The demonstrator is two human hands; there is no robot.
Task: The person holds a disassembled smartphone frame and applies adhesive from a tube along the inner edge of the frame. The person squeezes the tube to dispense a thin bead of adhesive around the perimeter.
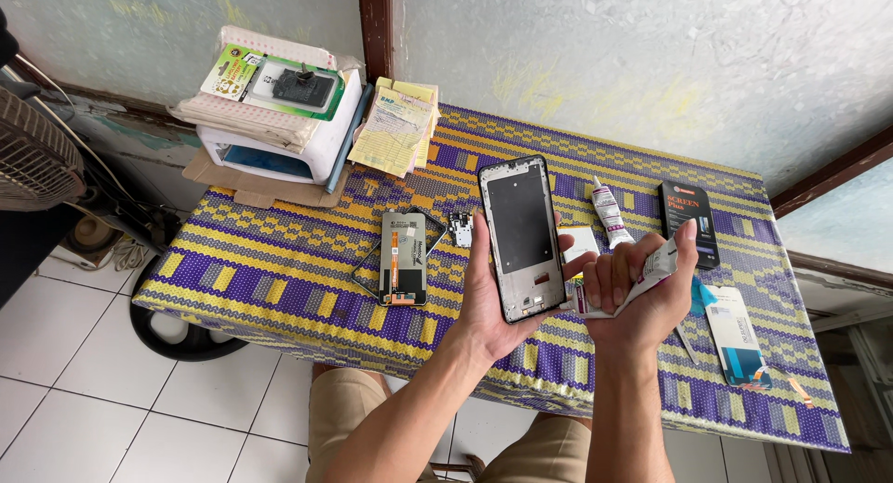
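Observation:
My left hand (pixel 484 302) holds a black phone frame (pixel 521 237) upright above the table, its bare inner side facing me. Beside it, my right hand (pixel 642 288) is closed on a crumpled white wipe or packet (pixel 656 267). On the purple and yellow patterned cloth (pixel 279 269) to the left lies an opened phone body (pixel 403 258) with an orange flex cable, a thin black bezel around it, and a small loose part (pixel 460 228).
A white glue tube (pixel 609 211) and a black box (pixel 689 221) lie at the back right. A flat packet (pixel 739 339) lies near the right edge. A white device (pixel 279 144) topped with papers and a yellow pad (pixel 395 130) sit back left. A fan (pixel 33 153) stands left.

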